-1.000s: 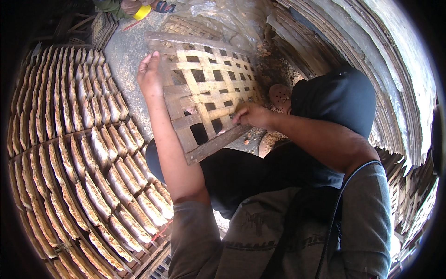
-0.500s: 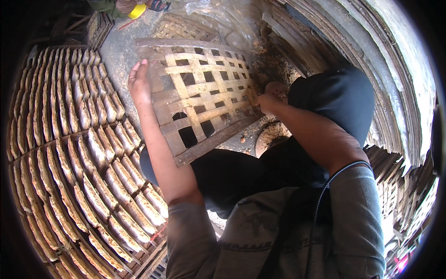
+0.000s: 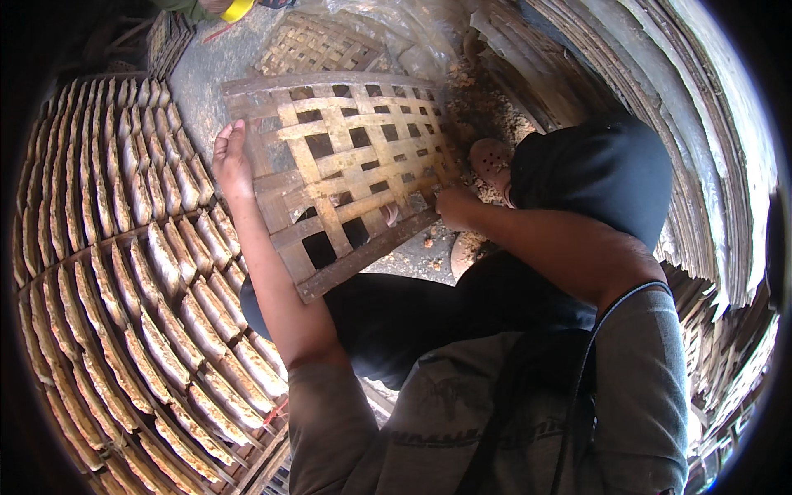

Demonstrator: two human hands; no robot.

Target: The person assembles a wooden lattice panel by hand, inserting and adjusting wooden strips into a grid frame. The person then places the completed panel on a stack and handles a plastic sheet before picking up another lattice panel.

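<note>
One woven panel point(image 3: 337, 140): held aslant in front of the person's bent knees, pale flat strips crossing over and under one another with squarish gaps between, a dark wooden bar point(image 3: 371, 256) along its lower edge and another along the upper one.

Left hand point(image 3: 233, 161): closed on the panel's left edge, thumb uppermost, the bare forearm running down close beside that edge.

Right hand point(image 3: 456, 205): fingers curled in against the panel's lower right end; the fingertips are hidden, so I can't tell whether they grip the weave or not.

Rack point(image 3: 124, 239): on the person's left, row after row of pale slabs point(image 3: 177, 330) with ragged browned edges, standing on their sides, packed close.

Floor point(image 3: 198, 78): grey and dusty; a second lattice point(image 3: 318, 45) lies on it beyond the held one, with crumpled clear plastic point(image 3: 421, 25) just beside.

Crumbs point(image 3: 499, 115): tan bits strewn about a pinkish perforated clog point(image 3: 492, 161), near the right hand.

Stack point(image 3: 681, 148): over on the right, many thin greyish layers leaning tightly together, curving along the edge of the view.

Clothing: dark trousers point(image 3: 594, 169), a grey shirt point(image 3: 462, 404), a blue cord point(image 3: 582, 363) looping over the right sleeve.

Far end: something yellow point(image 3: 238, 10) by green cloth point(image 3: 186, 7), cut off, too little showing to name.
</note>
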